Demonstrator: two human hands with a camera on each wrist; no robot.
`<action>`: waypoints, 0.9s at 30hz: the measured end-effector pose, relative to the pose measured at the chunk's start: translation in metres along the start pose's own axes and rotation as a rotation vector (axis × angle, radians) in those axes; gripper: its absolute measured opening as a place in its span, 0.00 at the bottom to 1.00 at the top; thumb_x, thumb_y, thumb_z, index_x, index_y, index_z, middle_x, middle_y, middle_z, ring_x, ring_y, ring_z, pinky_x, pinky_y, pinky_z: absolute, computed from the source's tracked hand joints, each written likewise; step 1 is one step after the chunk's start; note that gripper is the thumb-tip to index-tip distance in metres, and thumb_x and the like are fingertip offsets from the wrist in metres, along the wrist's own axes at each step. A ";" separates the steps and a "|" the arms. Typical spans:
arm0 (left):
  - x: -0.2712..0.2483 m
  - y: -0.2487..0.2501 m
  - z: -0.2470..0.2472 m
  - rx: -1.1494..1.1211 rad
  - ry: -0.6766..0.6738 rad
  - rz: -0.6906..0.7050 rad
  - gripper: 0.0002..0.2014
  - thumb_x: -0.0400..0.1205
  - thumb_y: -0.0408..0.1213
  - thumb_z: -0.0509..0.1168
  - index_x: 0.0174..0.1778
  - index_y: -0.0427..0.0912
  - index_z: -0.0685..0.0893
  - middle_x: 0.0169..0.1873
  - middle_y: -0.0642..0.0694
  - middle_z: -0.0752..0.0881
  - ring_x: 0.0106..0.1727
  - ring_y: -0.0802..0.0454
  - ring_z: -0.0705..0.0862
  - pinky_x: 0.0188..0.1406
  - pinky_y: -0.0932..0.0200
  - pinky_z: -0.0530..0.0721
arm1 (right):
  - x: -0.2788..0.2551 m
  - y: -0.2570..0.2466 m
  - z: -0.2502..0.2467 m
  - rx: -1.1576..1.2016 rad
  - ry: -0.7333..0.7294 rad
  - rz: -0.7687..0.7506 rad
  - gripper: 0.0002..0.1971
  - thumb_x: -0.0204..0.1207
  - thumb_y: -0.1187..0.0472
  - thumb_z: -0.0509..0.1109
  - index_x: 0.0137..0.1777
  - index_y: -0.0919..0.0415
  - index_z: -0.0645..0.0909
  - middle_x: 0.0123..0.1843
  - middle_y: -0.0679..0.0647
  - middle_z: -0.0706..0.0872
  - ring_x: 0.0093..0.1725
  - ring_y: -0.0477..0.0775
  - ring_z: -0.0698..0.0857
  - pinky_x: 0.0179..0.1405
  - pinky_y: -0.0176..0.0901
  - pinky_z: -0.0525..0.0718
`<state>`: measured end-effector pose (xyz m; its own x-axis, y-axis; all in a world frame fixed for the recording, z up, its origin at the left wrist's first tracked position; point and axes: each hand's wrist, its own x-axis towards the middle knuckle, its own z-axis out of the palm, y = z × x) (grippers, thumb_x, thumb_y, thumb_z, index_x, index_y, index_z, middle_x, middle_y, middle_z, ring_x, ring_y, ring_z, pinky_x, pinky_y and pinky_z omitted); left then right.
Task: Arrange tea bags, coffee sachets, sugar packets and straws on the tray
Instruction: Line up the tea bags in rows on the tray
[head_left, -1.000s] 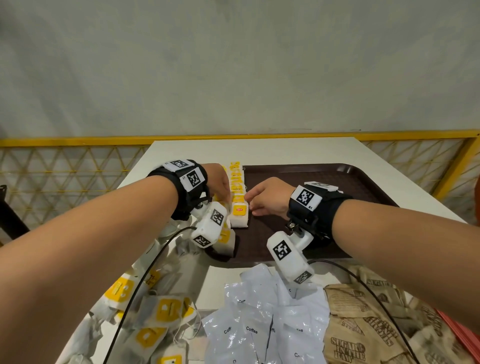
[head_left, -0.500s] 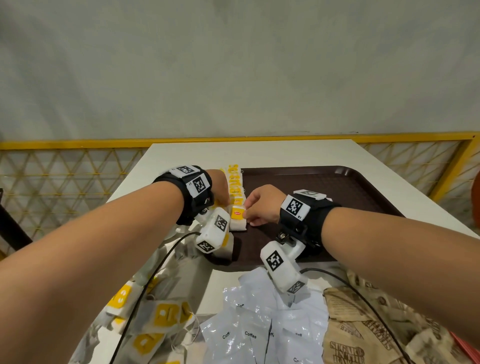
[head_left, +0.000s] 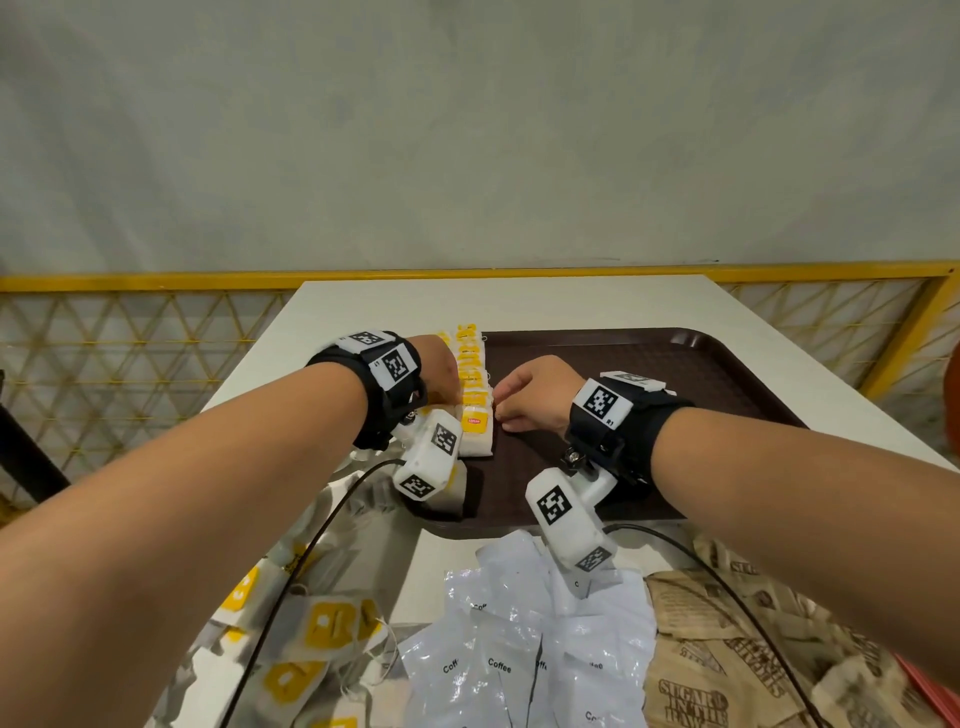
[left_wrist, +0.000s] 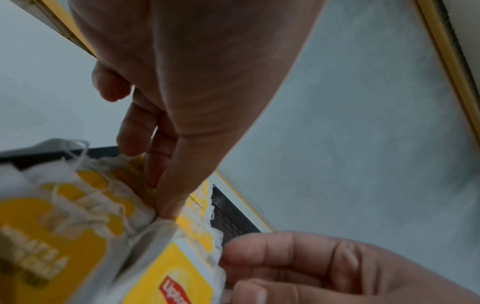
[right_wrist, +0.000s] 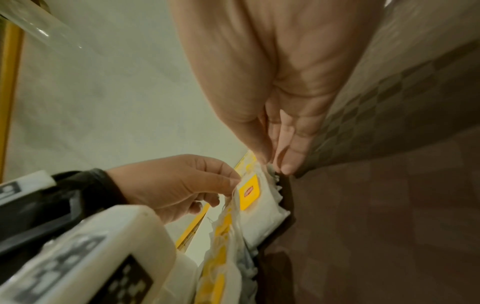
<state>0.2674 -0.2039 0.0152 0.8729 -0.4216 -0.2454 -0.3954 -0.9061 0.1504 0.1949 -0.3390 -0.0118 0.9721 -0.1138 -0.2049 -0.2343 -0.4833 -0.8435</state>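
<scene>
A brown tray (head_left: 649, 374) lies on the white table. A row of overlapping tea bags (head_left: 471, 364) with yellow tags runs along its left side. My left hand (head_left: 439, 371) and right hand (head_left: 530, 395) meet at the nearest tea bag (head_left: 477, 434) of that row. In the right wrist view my left hand (right_wrist: 179, 185) pinches the left edge of this tea bag (right_wrist: 250, 193), and my right hand (right_wrist: 283, 162) pinches its far right corner. In the left wrist view my left fingertips (left_wrist: 168, 207) press among the tea bags (left_wrist: 85, 197); the right hand (left_wrist: 291, 265) is curled at the tagged bag's (left_wrist: 179, 273) edge.
Loose tea bags (head_left: 322, 629) are heaped at the near left, white coffee sachets (head_left: 524, 644) in the middle and brown sugar packets (head_left: 737, 670) at the near right. Another tea bag (head_left: 449, 496) sits at the tray's near left corner. A yellow mesh railing (head_left: 130, 338) borders the table.
Both hands have stayed at the nearest tea bag of the row. The right hand has edged slightly left against its right edge.
</scene>
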 end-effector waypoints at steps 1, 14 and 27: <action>0.001 -0.001 0.000 0.018 -0.012 -0.002 0.16 0.82 0.43 0.66 0.59 0.36 0.86 0.60 0.41 0.85 0.63 0.45 0.81 0.63 0.54 0.78 | 0.000 -0.001 0.001 0.007 0.000 -0.006 0.07 0.71 0.77 0.72 0.41 0.66 0.85 0.37 0.55 0.85 0.45 0.56 0.86 0.58 0.52 0.87; -0.012 -0.005 -0.023 -0.006 -0.041 -0.024 0.15 0.81 0.42 0.68 0.60 0.37 0.86 0.48 0.44 0.84 0.46 0.51 0.78 0.37 0.62 0.78 | -0.007 0.002 0.004 0.029 -0.030 -0.035 0.12 0.69 0.69 0.79 0.31 0.61 0.79 0.39 0.62 0.84 0.40 0.55 0.84 0.45 0.48 0.89; -0.012 -0.016 -0.020 -0.515 0.070 -0.151 0.17 0.85 0.31 0.59 0.69 0.33 0.78 0.66 0.37 0.81 0.56 0.46 0.81 0.66 0.47 0.81 | 0.013 -0.005 0.001 -0.018 0.077 0.017 0.07 0.74 0.74 0.69 0.40 0.64 0.85 0.39 0.58 0.86 0.45 0.59 0.86 0.56 0.54 0.87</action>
<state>0.2692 -0.1840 0.0352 0.9332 -0.2685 -0.2389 -0.0878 -0.8150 0.5728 0.2086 -0.3370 -0.0105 0.9656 -0.1881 -0.1794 -0.2511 -0.4963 -0.8310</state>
